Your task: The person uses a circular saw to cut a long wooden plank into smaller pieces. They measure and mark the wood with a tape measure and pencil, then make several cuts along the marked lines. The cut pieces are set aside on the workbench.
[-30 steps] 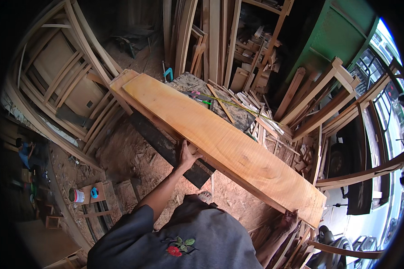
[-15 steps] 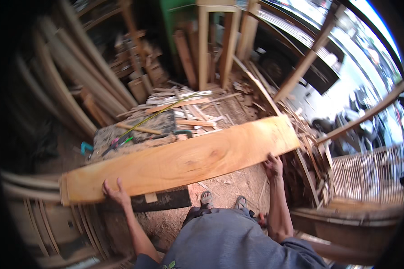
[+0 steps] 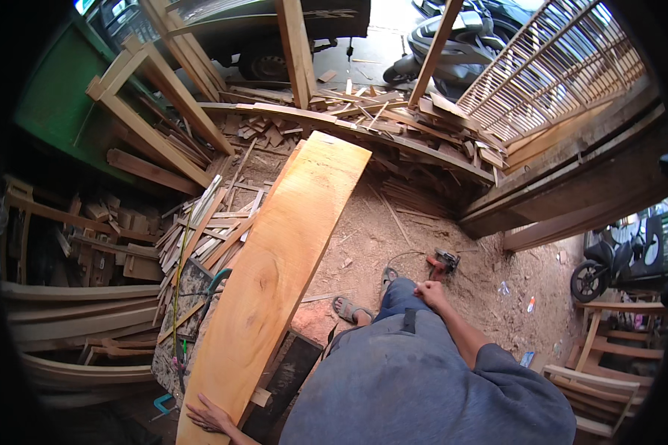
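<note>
A long, wide, light-orange wooden board (image 3: 263, 271) lies slanting across a low, dark, dusty work surface (image 3: 193, 285), its far end pointing away from me. On its near left end my left hand (image 3: 211, 417) rests flat with the fingers spread. Off the board, my right hand (image 3: 432, 294) is at my thigh with fingers curled; whatever it may hold is hidden. Just beyond it, on the sawdust floor, stands a red and black corded power tool (image 3: 443, 261). A small wood block (image 3: 260, 397) shows under the board's right edge.
Wood offcuts (image 3: 211, 222) lie left of the board, crossed by a yellow tape measure (image 3: 178, 297). More scraps (image 3: 378, 111) pile up beyond its far end. A wooden frame (image 3: 156, 111) leans at far left. Curved timbers (image 3: 89, 311) are stacked left; a heavy beam (image 3: 571, 163) stands right.
My view has turned to the right. My right hand has let go of the board and moved to my thigh. My left hand is still at the board's near end.
</note>
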